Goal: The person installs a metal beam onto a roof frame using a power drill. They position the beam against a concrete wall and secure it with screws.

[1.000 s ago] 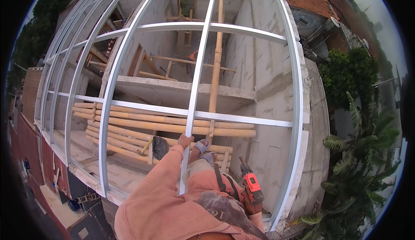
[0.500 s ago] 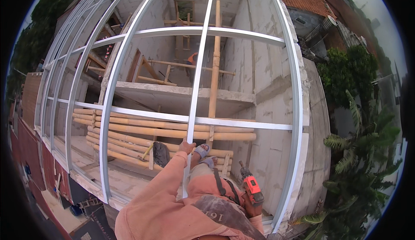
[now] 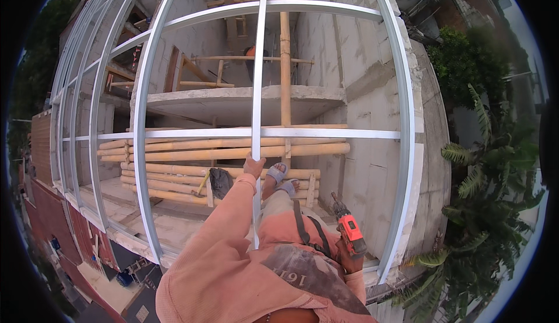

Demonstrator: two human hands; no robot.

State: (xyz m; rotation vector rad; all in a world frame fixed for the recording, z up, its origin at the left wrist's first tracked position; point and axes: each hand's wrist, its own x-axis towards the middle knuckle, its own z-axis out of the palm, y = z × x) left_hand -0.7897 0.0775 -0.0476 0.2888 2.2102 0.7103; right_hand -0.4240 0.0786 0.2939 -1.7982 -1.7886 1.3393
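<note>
My left hand (image 3: 254, 167) grips a long silver metal beam (image 3: 257, 107) that runs away from me down the middle of the frame grid. In my right hand (image 3: 350, 259), low on my right, is a red-and-black cordless drill (image 3: 351, 230) with its bit pointing forward. My sandalled feet (image 3: 278, 173) stand on bamboo poles (image 3: 303, 150) below the beams. Left of my feet lie a dark crumpled bag (image 3: 221, 183) and a thin yellow-handled object (image 3: 202, 184) that I cannot make out.
An unfinished pale block building (image 3: 361, 90) drops away beneath the grid, with wooden frames (image 3: 192, 70) and a partly hidden person in orange (image 3: 250, 52) below. Roof edges drop to a red metal roof (image 3: 43, 212) at left and banana plants (image 3: 471, 183) at right.
My view has shifted, so the grid, poles and feet appear higher in the picture. The drill appears a little farther right; my left hand still grips the beam.
</note>
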